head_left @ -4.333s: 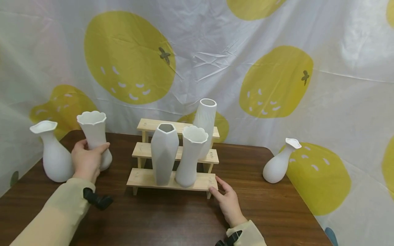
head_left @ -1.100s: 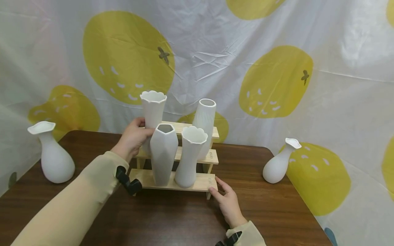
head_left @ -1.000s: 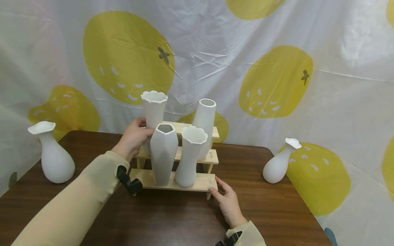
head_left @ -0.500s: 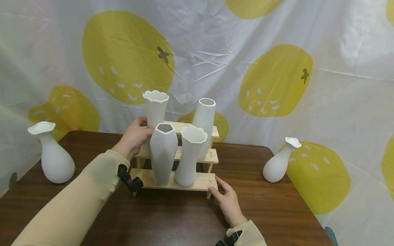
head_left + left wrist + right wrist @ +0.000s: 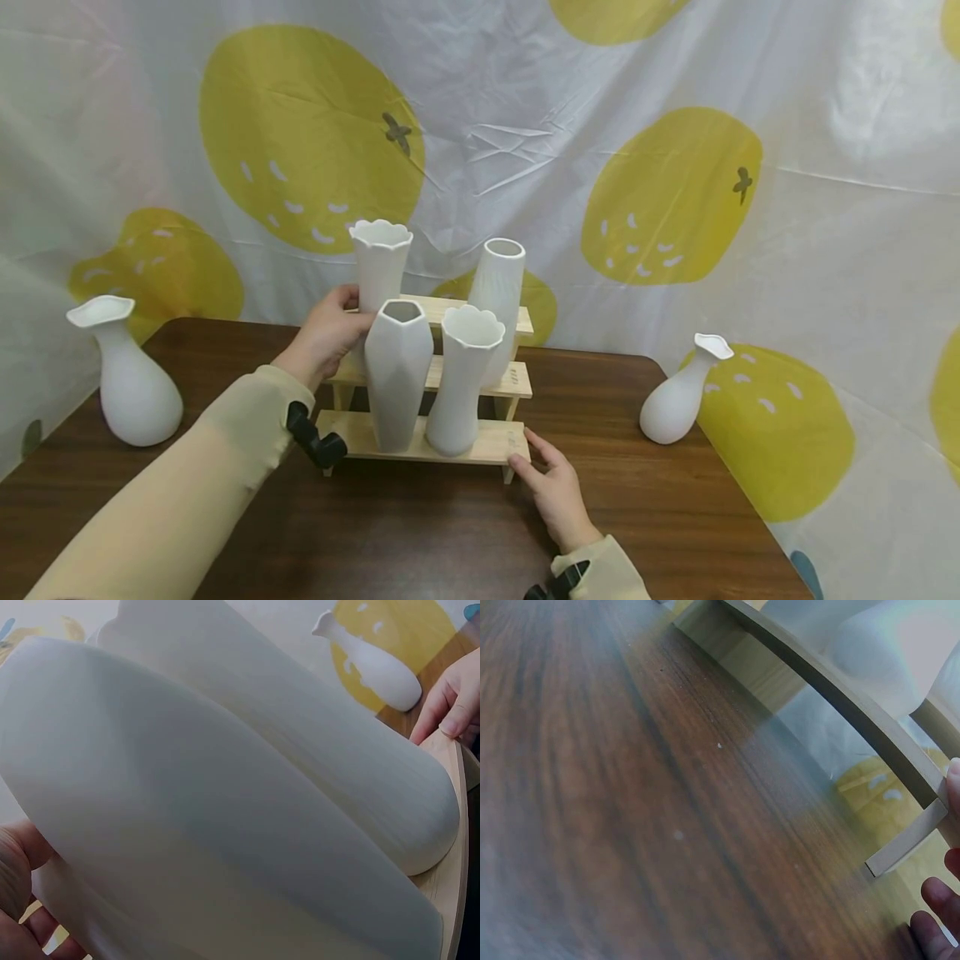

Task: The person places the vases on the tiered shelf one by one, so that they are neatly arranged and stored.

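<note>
My left hand (image 5: 326, 337) grips a white scalloped-rim vase (image 5: 379, 267) upright at the left of the middle step; its base is hidden. In front stands a faceted vase (image 5: 400, 375) with a five-sided mouth. It fills much of the left wrist view, the left fingers (image 5: 22, 926) showing behind it. A second scalloped vase (image 5: 463, 392) shares the lowest step, and a tall round-mouthed vase (image 5: 498, 292) stands behind it. My right hand (image 5: 557, 496) pinches the right end of the three-step wooden stand (image 5: 495, 442), thumb on top of the lowest step.
A white long-necked vase (image 5: 138, 392) with a flared rim stands at the table's left. A smaller one (image 5: 675, 404) leans at the right. The brown wooden table (image 5: 420, 542) runs beneath the stand, and a lemon-print curtain (image 5: 510, 100) hangs behind.
My left hand has carried the scalloped vase from the table's left to the stand, then nudged it slightly right over the last second. My right hand has stayed on the stand.
</note>
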{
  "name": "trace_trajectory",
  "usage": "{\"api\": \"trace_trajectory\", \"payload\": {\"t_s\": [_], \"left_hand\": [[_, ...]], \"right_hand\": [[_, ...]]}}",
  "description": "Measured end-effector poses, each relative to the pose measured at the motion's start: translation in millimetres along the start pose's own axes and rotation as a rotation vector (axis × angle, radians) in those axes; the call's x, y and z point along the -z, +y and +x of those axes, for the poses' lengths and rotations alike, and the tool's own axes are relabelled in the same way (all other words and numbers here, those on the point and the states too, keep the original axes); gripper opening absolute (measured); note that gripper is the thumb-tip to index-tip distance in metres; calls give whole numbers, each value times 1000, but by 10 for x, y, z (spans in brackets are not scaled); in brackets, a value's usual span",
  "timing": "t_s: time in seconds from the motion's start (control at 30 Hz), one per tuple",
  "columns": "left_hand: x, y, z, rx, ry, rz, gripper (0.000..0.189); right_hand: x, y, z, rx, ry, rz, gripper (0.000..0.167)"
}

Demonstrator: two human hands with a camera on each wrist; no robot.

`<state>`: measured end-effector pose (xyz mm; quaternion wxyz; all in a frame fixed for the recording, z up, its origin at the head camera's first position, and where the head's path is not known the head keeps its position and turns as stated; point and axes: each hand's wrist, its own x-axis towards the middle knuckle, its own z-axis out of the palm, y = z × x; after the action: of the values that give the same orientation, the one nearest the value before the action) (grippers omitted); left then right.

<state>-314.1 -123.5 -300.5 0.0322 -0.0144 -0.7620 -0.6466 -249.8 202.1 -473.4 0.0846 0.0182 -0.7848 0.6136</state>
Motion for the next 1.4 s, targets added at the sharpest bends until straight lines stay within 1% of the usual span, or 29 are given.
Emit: {"api": "trace_trajectory", "payload": {"t_s": [0.3,0.43,0.6,0.7,0.8,0.9,0.93,1.03,1.13,1.23,1.4], "left_hand": [[-7,-3,-6,-4,5,-1,65],[-6,-5,-4,-5,-3,-13,67],[23,-24,2,-14,-36,-8,71],[58,-41,-3,-33,-73,0,73],[101,-55,-25,-47,-105,10,76],[160,-74,-69,-39,-119,12,79],[184,-82,-86,-35,-118,3,79],[264,-113,-143,-31,-99,-9,83],[346,-161,-202,-49,-63,-10,82],[434,-235,-263,-62,-27,13,80],[561,-388,-370,-71,21,38,77]], "right_hand": [[-1,5,-5,3,-6,12,56],[3,-72,-36,3,-7,20,56],[-1,-301,-142,14,-8,6,53],[-8,-366,-178,26,-6,-7,53],[-8,-371,-180,26,-2,-14,53],[-5,-346,-166,10,2,-8,52],[-4,-303,-145,10,1,-5,52],[-1,-167,-81,6,3,2,53],[-1,-35,-25,1,12,0,55],[-5,15,-11,11,21,-11,56],[-7,11,-15,18,28,-10,57]]}}
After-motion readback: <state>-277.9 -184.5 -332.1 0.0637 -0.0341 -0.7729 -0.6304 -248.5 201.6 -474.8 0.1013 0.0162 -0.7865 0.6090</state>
